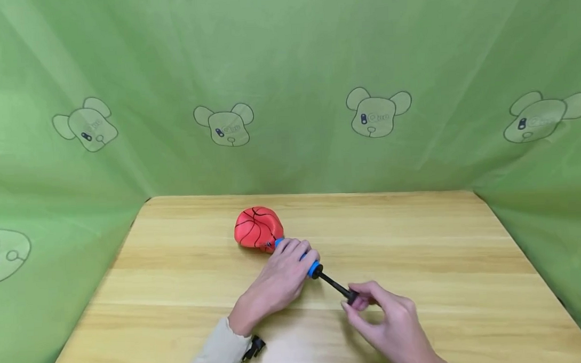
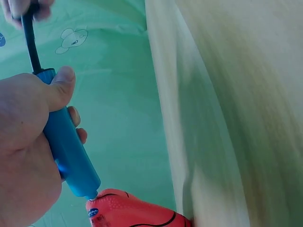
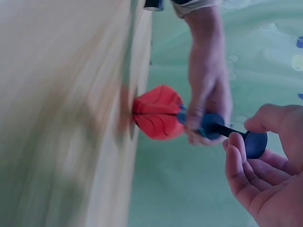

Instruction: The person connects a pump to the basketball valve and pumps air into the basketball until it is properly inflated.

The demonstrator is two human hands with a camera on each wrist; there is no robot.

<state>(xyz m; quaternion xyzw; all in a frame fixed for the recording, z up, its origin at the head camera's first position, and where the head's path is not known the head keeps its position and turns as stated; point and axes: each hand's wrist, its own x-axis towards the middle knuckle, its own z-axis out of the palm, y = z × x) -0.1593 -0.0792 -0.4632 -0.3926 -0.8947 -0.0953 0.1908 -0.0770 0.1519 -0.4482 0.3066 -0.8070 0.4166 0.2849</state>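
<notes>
A partly sunken red ball (image 1: 256,228) with black basketball lines lies on the table, its surface dented. My left hand (image 1: 284,272) grips the blue barrel of a hand pump (image 2: 71,151), fingers wrapped over it and thumb along its side. The pump's lower end meets the ball beside a small blue label in the left wrist view. Out of the barrel's other end comes a black rod (image 1: 333,282), pulled well out. My right hand (image 1: 393,319) holds the round black handle (image 3: 255,144) at the rod's end between thumb and fingers.
The light wooden table (image 1: 179,292) runs back to a green curtain (image 1: 295,53) printed with bear heads, which hangs behind and on both sides. A small black clip-like thing (image 1: 254,347) is at the left sleeve (image 1: 221,349).
</notes>
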